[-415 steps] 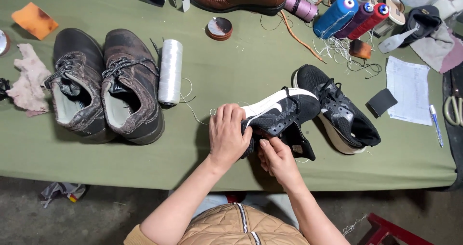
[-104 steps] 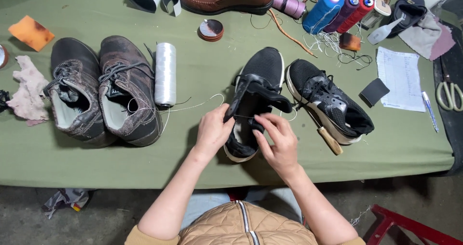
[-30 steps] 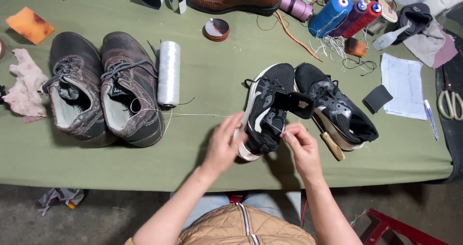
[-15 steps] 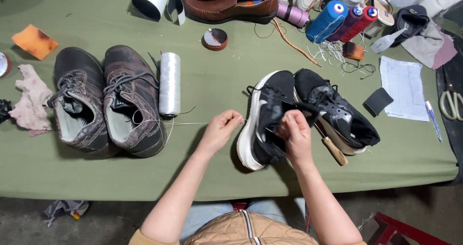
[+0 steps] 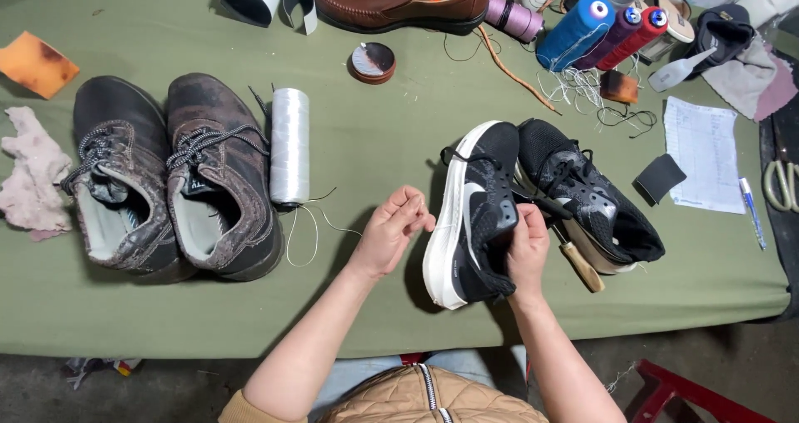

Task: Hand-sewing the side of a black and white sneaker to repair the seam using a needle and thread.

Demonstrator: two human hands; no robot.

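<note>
My right hand (image 5: 528, 248) grips a black sneaker with a white sole (image 5: 470, 211), tipped on its side on the green table (image 5: 383, 123). Its mate (image 5: 587, 194) lies upright just to the right, with a wooden-handled tool (image 5: 580, 265) beside it. My left hand (image 5: 393, 227) hovers left of the held sneaker, fingers pinched together, apparently on a thin white thread (image 5: 320, 219) that trails from a white thread spool (image 5: 290, 146); the pinch itself is too small to make out.
Two worn dark brown shoes (image 5: 171, 181) sit at the left, near a pale rag (image 5: 29, 177) and an orange sponge (image 5: 35, 63). At the back are a brown loafer (image 5: 399, 2), a round tin (image 5: 371, 61) and coloured thread cones (image 5: 599, 32). Paper, pen (image 5: 751, 212) and scissors lie right.
The sneaker has been turned onto its side with the white sole facing left. My left hand has come off it and drawn back leftward toward the thread; my right hand keeps hold.
</note>
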